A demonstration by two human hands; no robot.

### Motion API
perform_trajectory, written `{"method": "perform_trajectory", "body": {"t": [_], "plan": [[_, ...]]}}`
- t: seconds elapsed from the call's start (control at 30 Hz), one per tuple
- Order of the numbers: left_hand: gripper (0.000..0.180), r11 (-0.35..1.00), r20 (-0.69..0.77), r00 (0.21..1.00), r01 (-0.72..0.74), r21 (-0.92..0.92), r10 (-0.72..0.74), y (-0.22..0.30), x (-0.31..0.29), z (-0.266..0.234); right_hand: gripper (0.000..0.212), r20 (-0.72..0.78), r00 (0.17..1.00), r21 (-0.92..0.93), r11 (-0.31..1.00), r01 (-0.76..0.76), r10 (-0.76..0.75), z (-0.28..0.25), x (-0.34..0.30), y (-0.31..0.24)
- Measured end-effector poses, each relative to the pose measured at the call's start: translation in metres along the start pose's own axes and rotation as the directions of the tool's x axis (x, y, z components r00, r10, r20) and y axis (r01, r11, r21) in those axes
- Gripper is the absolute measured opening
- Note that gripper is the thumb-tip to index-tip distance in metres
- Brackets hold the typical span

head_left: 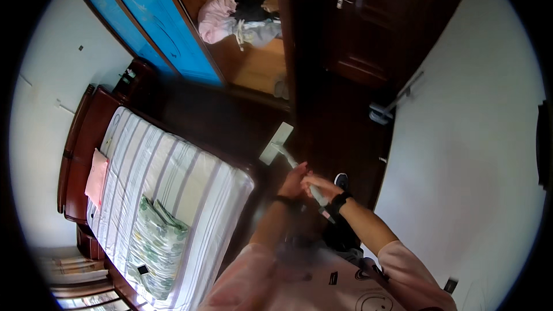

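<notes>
Mop [290, 156] runs through both hands: the left grip [294, 181] and the right grip [321, 186] are each closed around its pale pole [316, 196]. The two grips sit together, the left one slightly nearer the mop head; whether their fingers actually touch is hard to tell. Ahead and a little left of the grips, the mop head [280, 135], a flat pale rectangle, lies at a slant on the dark floor [322, 132]. Behind the right grip the pole runs back toward the body, with a small pinkish patch low down. A dark band [340, 200] circles each wrist, and a pale pink sleeve [406, 259] covers each upper arm. Just right of the right grip shows a dark shoe [341, 180].

Left of the grips stands a bed [242, 187] with a striped sheet [178, 161]; on it lie a folded green-and-white quilt [158, 247] and, farther from the grips, a pink pillow [97, 178] near the dark headboard [95, 121]. Well ahead of the grips, a wardrobe [190, 60] with blue panels stands partly open, with pink, black and grey clothes [219, 20] heaped inside. Ahead and to the right is a dark door [368, 29] with a metal handle [341, 0]. Farther right, a long-handled tool [381, 114] leans by the white wall [461, 138].
</notes>
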State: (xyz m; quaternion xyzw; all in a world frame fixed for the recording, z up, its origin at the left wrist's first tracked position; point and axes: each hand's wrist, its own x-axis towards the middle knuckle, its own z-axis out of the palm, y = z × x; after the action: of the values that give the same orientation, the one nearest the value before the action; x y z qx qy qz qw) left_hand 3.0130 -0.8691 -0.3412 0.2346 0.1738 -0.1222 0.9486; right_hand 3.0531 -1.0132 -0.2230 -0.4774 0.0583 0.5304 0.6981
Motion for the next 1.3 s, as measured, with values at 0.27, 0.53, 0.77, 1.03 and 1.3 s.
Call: {"method": "perform_trajectory", "body": {"t": [0.27,0.53,0.77,1.03,1.3], "plan": [[0.020,0.971,-0.358,0.926,-0.183,-0.153,0.118,0.043,0.114,0.064,0.011,0.205,0.950,0.044,0.967,-0.250,0.236,-0.077,0.074,-0.127],[0.018,0.967,-0.382,0.895,-0.169,0.191,0.232,0.106,0.207,0.082,0.017,0.224,0.877,-0.199,0.901,-0.386,0.426,-0.093,0.150,-0.260],[0.032,0.947,-0.411,0.880,-0.118,0.299,0.239,0.156,0.231,0.029,0.022,0.212,0.851,-0.335,0.854,-0.399,0.481,-0.055,0.218,-0.293],[0.028,0.957,-0.348,0.901,-0.287,-0.037,0.257,0.270,0.260,-0.046,0.018,0.232,0.835,-0.347,0.844,-0.408,0.499,0.022,0.334,-0.328],[0.035,0.893,-0.270,0.925,-0.341,-0.292,0.265,0.383,0.270,-0.100,0.012,0.322,0.730,-0.367,0.790,-0.491,0.603,0.107,0.455,-0.369]]}}
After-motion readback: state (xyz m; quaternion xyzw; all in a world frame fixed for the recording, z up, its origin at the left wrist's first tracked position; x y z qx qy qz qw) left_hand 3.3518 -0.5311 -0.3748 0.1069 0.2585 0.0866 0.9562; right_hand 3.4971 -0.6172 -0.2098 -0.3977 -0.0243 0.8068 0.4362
